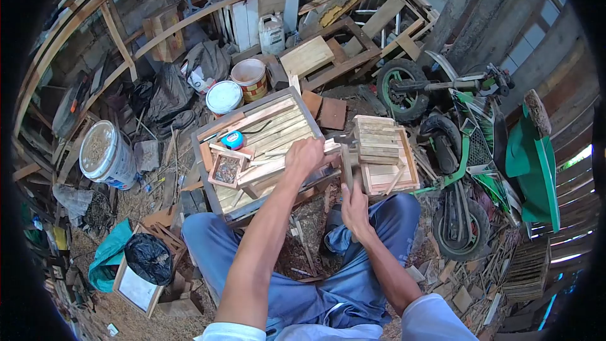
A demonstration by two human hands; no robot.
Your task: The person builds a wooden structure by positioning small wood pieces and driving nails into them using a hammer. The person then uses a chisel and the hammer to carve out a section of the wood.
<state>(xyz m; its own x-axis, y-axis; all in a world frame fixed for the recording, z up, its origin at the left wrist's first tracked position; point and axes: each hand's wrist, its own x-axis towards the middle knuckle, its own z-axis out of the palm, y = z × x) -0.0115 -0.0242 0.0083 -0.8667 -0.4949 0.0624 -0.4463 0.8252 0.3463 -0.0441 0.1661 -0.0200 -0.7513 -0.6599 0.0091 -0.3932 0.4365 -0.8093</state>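
My left hand (305,158) is closed on a light wooden strip (331,146) over the right edge of the low slatted worktable (214,199). In my right hand (356,207) is a hammer (346,167), its wooden handle upright between my knees and its dark head near the strip's end. On the worktable, a small wooden box of nails (226,170) and a blue tape measure (233,140) lie to the left of my left hand. Beyond my right hand, several short wooden slats (377,141) rest on a wooden frame (410,180).
A small green motorbike (464,145) stands on the right beside a green plastic chair (536,164). Buckets (108,155) and scrap wood crowd the left and back. A black bag (148,257) sits at lower left. Wood offcuts (463,299) litter the floor.
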